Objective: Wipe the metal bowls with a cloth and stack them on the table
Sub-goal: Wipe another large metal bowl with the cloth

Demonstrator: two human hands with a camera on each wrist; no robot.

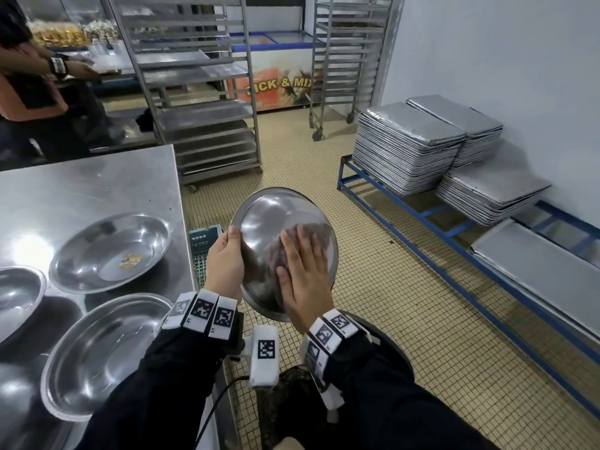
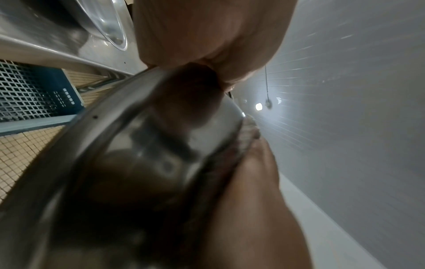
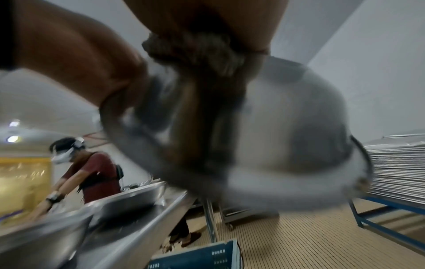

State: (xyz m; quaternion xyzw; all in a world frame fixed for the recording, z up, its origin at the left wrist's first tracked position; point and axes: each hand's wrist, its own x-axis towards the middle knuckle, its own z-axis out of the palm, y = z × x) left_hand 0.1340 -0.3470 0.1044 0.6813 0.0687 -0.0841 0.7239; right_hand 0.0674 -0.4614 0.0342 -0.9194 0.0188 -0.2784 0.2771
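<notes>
I hold a metal bowl [image 1: 269, 219] [image 2: 138, 145] [image 3: 287, 127] tilted over the floor, right of the steel table [image 1: 81, 186], its outer side facing me. My left hand [image 1: 224, 258] [image 2: 202, 32] grips the bowl's left rim, thumb over the edge. The right hand [image 1: 305, 264] [image 3: 202, 16] lies flat with straight fingers and presses a brownish cloth [image 1: 319, 232] [image 3: 195, 52] against the bowl's outer wall. On the table stand three more metal bowls, one far [image 1: 110, 251], one near [image 1: 104, 352] and one at the left edge [image 1: 16, 293].
A blue plastic crate [image 1: 204, 245] sits on the tiled floor beside the table. Stacks of metal trays [image 1: 409, 147] rest on a blue rack along the right wall. Wheeled tray trolleys [image 1: 201, 108] stand behind. Another person [image 1: 32, 76] works at the far left.
</notes>
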